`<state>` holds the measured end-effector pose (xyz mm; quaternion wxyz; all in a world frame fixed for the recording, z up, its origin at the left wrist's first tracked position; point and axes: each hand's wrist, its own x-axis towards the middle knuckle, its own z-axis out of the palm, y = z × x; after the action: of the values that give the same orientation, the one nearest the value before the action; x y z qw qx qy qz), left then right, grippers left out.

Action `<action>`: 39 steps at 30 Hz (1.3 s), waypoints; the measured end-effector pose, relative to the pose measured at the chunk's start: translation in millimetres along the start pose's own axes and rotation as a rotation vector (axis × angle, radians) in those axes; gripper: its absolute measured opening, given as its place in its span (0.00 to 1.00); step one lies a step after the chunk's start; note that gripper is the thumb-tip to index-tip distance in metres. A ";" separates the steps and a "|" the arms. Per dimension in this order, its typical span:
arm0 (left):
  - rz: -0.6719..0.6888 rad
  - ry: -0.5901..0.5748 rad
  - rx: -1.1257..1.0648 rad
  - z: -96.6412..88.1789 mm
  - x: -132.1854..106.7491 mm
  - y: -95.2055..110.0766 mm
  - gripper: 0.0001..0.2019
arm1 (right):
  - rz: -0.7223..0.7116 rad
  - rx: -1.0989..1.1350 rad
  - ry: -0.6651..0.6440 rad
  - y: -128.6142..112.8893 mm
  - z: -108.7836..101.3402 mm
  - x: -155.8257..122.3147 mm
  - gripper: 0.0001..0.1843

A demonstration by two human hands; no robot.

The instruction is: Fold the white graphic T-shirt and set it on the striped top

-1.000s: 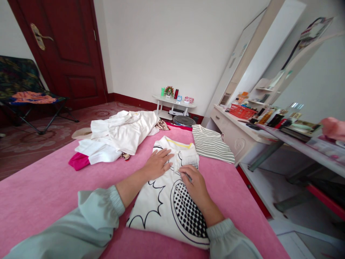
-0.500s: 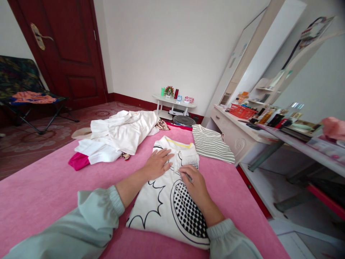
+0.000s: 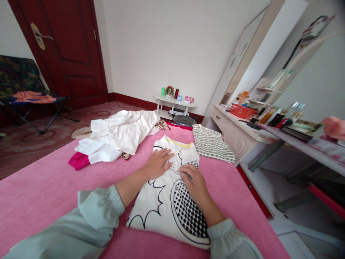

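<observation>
A white shirt (image 3: 164, 219) with black line drawings, a dotted oval and yellow trim inside the collar lies folded on the pink bedspread (image 3: 237, 208). Flat on its upper left part rests my left hand (image 3: 159, 164), fingers stretched and slightly apart. My right hand (image 3: 192, 176) is curled at the front placket, thumb and forefinger closed on the shirt's fabric there; its other fingers are partly hidden beneath the hand. A folded striped shirt (image 3: 212, 143) lies just beyond, to the right.
A loose heap of white clothes (image 3: 124, 131) lies at the bed's far left, with a bright pink piece (image 3: 78, 160) under it. Along the right stands a dressing table (image 3: 229, 126) holding a red basket (image 3: 242, 111) and bottles. A folding chair (image 3: 24, 86) stands near the door.
</observation>
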<state>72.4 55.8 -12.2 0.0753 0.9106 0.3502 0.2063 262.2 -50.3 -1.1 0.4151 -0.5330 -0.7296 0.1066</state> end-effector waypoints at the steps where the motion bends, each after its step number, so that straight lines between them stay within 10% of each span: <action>1: -0.001 0.001 0.002 0.1 0.0 0.0 0.24 | 0.001 -0.002 0.001 -0.1 0.0 0.0 0.11; 39: -0.004 0.003 0.019 2.7 0.8 -1.6 0.24 | 0.032 0.016 -0.006 -1.8 -0.6 -0.3 0.11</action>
<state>73.1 57.5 -14.8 0.0665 0.9102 0.3540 0.2044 261.4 -51.5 0.2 0.4151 -0.5410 -0.7214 0.1208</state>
